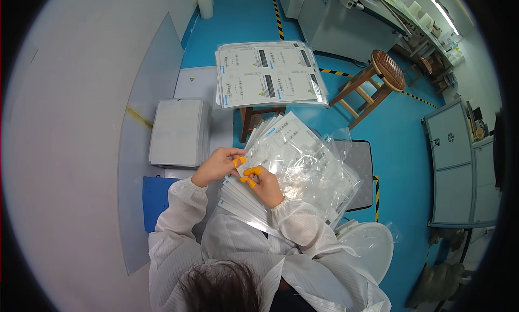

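A fanned stack of white printed sheets lies across my lap, and loose clear plastic film covers much of it with bright glare. At the left edge of the stack, my left hand has its fingers closed on the border of a printed sheet. Close beside it, just to the right, my right hand is curled over the sheets in a pinch. What lies between its fingertips is too small to make out. Orange finger cots cover fingertips on both hands.
Ahead, a stool carries another pile of printed sheets under clear film. A white stack stands to the left beside a panel. On the right are a wooden stool, a grey cabinet and a white round seat.
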A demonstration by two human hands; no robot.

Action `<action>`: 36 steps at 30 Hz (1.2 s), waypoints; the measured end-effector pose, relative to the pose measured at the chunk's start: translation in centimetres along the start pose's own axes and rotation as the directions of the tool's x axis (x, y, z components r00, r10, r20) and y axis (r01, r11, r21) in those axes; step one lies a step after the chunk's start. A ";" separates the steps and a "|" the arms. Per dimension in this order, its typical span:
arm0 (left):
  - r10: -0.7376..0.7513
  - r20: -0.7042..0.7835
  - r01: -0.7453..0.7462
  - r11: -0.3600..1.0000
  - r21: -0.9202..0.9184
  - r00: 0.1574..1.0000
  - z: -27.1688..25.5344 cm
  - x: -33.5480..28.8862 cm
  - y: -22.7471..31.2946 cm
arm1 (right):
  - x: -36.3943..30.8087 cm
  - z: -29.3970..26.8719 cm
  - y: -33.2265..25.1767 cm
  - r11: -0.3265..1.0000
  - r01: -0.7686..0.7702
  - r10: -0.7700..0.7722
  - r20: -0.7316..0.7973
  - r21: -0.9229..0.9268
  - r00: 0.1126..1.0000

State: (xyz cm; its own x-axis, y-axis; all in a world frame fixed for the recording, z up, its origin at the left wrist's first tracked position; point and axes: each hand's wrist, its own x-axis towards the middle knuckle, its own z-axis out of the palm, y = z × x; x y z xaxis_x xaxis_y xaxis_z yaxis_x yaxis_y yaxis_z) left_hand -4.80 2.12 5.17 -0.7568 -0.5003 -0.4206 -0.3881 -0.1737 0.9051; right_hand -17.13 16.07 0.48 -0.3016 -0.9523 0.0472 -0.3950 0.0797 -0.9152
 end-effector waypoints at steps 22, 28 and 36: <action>0.067 0.100 -0.068 0.998 0.005 0.993 -0.1 -0.3 0.0 | 0.1 -0.1 0.7 0.967 -0.114 0.100 0.069 0.230 0.993; 0.059 0.112 -0.066 0.996 0.056 0.992 0.0 -0.5 0.0 | 0.2 -0.3 1.1 0.970 -0.131 0.127 0.034 0.204 0.991; 0.129 0.171 -0.153 0.979 0.138 0.977 -0.1 -0.7 -0.2 | 0.2 0.1 1.7 0.956 -0.136 0.134 0.022 0.259 0.991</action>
State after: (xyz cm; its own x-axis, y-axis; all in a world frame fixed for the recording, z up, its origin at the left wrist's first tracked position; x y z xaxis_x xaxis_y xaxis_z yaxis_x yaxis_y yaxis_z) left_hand -4.17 2.38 5.31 -0.8791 -0.3665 -0.3046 -0.3361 0.0235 0.9415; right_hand -17.80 15.94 -1.09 -0.3324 -0.9393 -0.0852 -0.1116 0.1289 -0.9854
